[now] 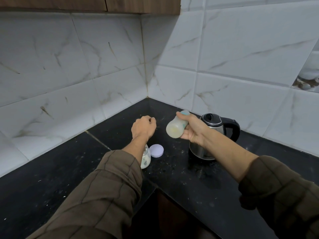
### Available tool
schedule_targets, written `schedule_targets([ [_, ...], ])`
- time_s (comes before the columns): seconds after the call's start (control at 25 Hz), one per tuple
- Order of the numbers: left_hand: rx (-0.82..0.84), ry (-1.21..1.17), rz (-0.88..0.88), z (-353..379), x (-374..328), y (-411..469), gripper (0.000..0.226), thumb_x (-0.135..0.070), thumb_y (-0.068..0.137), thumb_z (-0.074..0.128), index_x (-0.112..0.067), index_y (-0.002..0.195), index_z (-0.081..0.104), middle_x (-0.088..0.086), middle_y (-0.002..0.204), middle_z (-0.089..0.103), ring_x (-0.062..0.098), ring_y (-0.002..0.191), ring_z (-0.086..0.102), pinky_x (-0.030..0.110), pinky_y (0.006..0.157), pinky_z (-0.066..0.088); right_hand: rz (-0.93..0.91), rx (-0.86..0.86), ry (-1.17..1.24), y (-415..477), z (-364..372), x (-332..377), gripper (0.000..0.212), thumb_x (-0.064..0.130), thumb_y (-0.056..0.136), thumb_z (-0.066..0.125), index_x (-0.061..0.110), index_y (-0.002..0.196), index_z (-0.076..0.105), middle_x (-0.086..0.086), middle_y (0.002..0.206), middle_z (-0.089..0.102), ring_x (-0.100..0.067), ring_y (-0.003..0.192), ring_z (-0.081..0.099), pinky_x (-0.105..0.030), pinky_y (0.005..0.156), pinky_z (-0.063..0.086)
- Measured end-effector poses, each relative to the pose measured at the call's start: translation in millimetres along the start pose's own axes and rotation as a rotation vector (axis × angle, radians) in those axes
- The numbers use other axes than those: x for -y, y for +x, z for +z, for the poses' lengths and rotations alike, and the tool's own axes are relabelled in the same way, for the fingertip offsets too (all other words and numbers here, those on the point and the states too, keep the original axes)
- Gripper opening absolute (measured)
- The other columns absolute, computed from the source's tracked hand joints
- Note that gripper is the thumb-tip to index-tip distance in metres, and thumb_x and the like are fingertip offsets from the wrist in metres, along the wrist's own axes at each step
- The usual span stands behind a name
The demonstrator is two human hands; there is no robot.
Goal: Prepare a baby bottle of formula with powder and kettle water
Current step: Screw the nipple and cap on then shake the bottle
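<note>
The left hand (143, 127) hovers above the black counter (51, 178) with its back to the camera, fingers (151, 120) curled in on themselves around nothing that shows. Under that forearm and nearer the camera than the fingers stands a small glass jar (146, 159) – open, with pale powder inside, half hidden by the brown sleeve (103, 187). Its lilac lid (156, 151) lies flat on the counter just right of the jar, below and between the two hands.

The right hand (192, 131) is raised off the counter, fingers (183, 116) clamped around the baby bottle (176, 127). The bottle is tilted, its base toward the camera and its teal-trimmed top pointing away; the contents look milky and yellowish – blur hides any level.

Just behind and right of these fingers, a steel kettle (213, 135) with black lid and handle stands on the counter, its lower body partly covered by the right wrist. White marbled tiles (86, 57) line the corner beyond.
</note>
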State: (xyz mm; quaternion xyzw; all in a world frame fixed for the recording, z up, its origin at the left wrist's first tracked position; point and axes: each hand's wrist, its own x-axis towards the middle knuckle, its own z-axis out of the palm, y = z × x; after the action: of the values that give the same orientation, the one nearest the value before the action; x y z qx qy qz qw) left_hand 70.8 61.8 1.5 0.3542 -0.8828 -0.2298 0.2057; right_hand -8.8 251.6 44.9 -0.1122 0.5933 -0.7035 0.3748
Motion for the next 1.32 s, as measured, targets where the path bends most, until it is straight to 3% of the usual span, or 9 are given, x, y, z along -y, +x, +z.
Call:
schedule_targets([
  [0.16, -0.001, 0.008, 0.003, 1, -3, -2, 0.036, -0.038, 0.108, 0.044, -0.016, 0.102, 0.073, 0.004, 0.088, 0.069, 0.017, 0.073, 0.057, 0.032, 0.069, 0.041, 0.076, 0.293, -0.264, -12, 3, -9, 0.051, 0.029, 0.090, 0.078, 0.022, 0.135, 0.054, -0.012, 0.111, 0.071, -0.031, 0.101, 0.075, -0.048, 0.074, 0.066],
  [0.36, -0.008, -0.012, 0.008, 0, -2, -1, 0.038, -0.039, 0.107, 0.043, -0.017, 0.103, 0.075, 0.007, 0.092, 0.073, 0.027, 0.085, 0.065, 0.034, 0.074, 0.047, 0.090, 0.003, -0.058, -7, -5, 0, 0.043, 0.029, 0.094, 0.076, 0.011, 0.129, 0.059, -0.010, 0.093, 0.078, -0.024, 0.075, 0.079, -0.043, 0.059, 0.065],
  [0.48, -0.001, -0.019, 0.001, 0, -3, -1, 0.038, -0.039, 0.107, 0.044, -0.018, 0.103, 0.075, 0.006, 0.093, 0.073, 0.027, 0.086, 0.065, 0.035, 0.075, 0.048, 0.174, 0.110, -0.263, -17, -3, -7, 0.036, 0.030, 0.095, 0.074, 0.014, 0.124, 0.061, -0.009, 0.092, 0.077, -0.024, 0.076, 0.078, -0.043, 0.063, 0.066],
  [0.6, 0.004, -0.007, 0.006, 1, -7, -2, 0.038, -0.040, 0.106, 0.044, -0.018, 0.102, 0.074, 0.006, 0.093, 0.073, 0.028, 0.085, 0.063, 0.035, 0.075, 0.046, 0.036, 0.169, -0.214, -22, 1, 3, 0.030, 0.024, 0.096, 0.072, 0.019, 0.122, 0.058, -0.005, 0.097, 0.073, -0.020, 0.077, 0.077, -0.040, 0.058, 0.065],
  [0.76, 0.017, -0.022, 0.011, 4, -6, -2, 0.038, -0.039, 0.106, 0.043, -0.017, 0.099, 0.074, 0.006, 0.089, 0.072, 0.030, 0.088, 0.067, 0.034, 0.073, 0.047, -0.288, -0.034, 0.233, -12, -1, 31, 0.052, 0.024, 0.096, 0.074, 0.017, 0.139, 0.046, -0.016, 0.129, 0.067, -0.025, 0.096, 0.077, -0.051, 0.076, 0.064],
  [0.84, 0.021, -0.010, 0.018, 6, -6, -3, 0.038, -0.039, 0.106, 0.043, -0.017, 0.101, 0.074, 0.005, 0.090, 0.072, 0.029, 0.087, 0.066, 0.034, 0.073, 0.046, -0.341, 0.100, 0.168, -17, -2, 26, 0.066, 0.020, 0.096, 0.073, 0.023, 0.151, 0.037, -0.021, 0.134, 0.064, -0.029, 0.102, 0.074, -0.055, 0.086, 0.062],
  [0.96, 0.006, 0.018, 0.022, 4, -8, -3, 0.037, -0.039, 0.107, 0.044, -0.017, 0.105, 0.074, 0.005, 0.091, 0.070, 0.024, 0.082, 0.061, 0.034, 0.071, 0.043, -0.344, 0.411, -0.131, -34, -2, 13, 0.075, 0.012, 0.093, 0.070, 0.035, 0.155, 0.035, -0.027, 0.120, 0.066, -0.039, 0.099, 0.071, -0.063, 0.094, 0.055],
  [1.16, 0.014, 0.000, 0.025, 5, -7, 0, 0.039, -0.040, 0.105, 0.043, -0.018, 0.105, 0.075, 0.007, 0.096, 0.074, 0.032, 0.092, 0.066, 0.034, 0.075, 0.046, -0.460, 0.195, 0.105, -29, 3, 26, 0.083, 0.013, 0.089, 0.078, 0.039, 0.154, 0.035, -0.021, 0.126, 0.063, -0.037, 0.111, 0.068, -0.064, 0.098, 0.054],
  [1.32, 0.009, -0.004, 0.049, 3, -18, 3, 0.037, -0.039, 0.106, 0.044, -0.018, 0.109, 0.075, 0.006, 0.095, 0.072, 0.027, 0.087, 0.063, 0.034, 0.074, 0.045, -0.458, 0.356, -0.241, -34, 5, 11, 0.090, 0.008, 0.087, 0.076, 0.039, 0.158, 0.030, -0.035, 0.124, 0.065, -0.040, 0.104, 0.068, -0.059, 0.098, 0.055],
])
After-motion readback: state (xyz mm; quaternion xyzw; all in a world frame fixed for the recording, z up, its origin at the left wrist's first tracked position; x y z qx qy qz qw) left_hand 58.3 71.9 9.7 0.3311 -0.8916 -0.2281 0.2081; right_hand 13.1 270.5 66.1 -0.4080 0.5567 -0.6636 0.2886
